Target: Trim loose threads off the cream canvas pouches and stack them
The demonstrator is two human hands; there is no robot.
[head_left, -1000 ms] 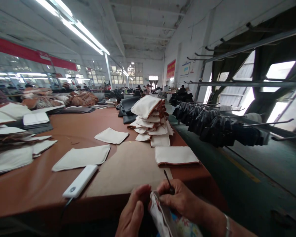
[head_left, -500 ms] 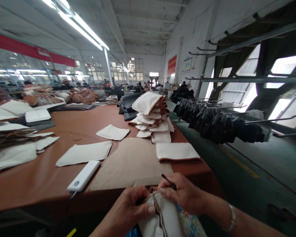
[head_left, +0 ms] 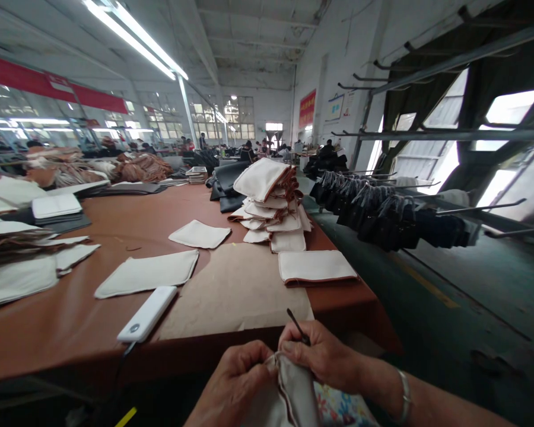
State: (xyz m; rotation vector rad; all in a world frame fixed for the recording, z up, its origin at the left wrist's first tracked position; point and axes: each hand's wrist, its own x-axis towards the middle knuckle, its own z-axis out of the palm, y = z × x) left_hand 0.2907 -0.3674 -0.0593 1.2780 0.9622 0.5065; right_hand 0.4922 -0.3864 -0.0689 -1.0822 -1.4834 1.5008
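Observation:
Both hands pinch the upper edge of a cream fabric piece (head_left: 298, 388) with a dark brown seam, held just below the table's front edge. My left hand (head_left: 238, 379) grips the edge with thumb and fingers, from the left side. From the right, my right hand (head_left: 315, 353) grips the same edge. A thin dark tool (head_left: 297, 324) pokes up out of the right hand's fingers; its lower end is hidden, so I cannot tell its exact kind. On the right wrist sits a silver bracelet (head_left: 404, 394).
Ahead stands a brown-covered table (head_left: 137, 228) with a paper sheet (head_left: 244, 290) at its front. A white corded device (head_left: 146, 314), flat cream pieces (head_left: 149, 273) and a tall stack (head_left: 267, 201) lie on it. To the right, a metal rack (head_left: 454, 135) has projecting rods.
The view has shifted slightly. Both hands sit a little lower against the table edge, still gripping the fabric, and the dark tool stands more upright in the right hand.

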